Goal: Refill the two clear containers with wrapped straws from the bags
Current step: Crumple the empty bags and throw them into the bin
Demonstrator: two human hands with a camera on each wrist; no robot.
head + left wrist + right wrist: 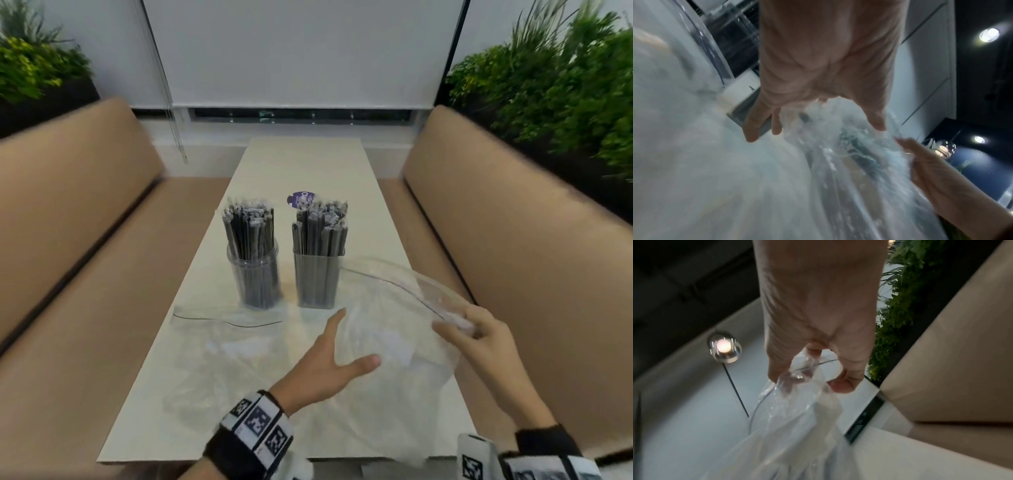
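Note:
Two clear containers stand mid-table, each packed with dark wrapped straws: a round jar (254, 270) on the left and a square one (318, 274) on the right. A clear plastic bag (394, 329) hangs lifted at the front right and looks empty. My right hand (469, 329) pinches its upper edge; the right wrist view shows the bag (797, 410) bunched between thumb and fingers (840, 384). My left hand (342, 353) is spread open with its fingers against the bag's side (849, 154). A second clear bag (226, 342) lies flat on the table, front left.
The pale table (301, 164) runs between two tan benches (68, 219) (513, 219). A purple round label (301, 199) lies behind the square container. Green plants (555, 89) stand behind the benches, and a window blind fills the far wall.

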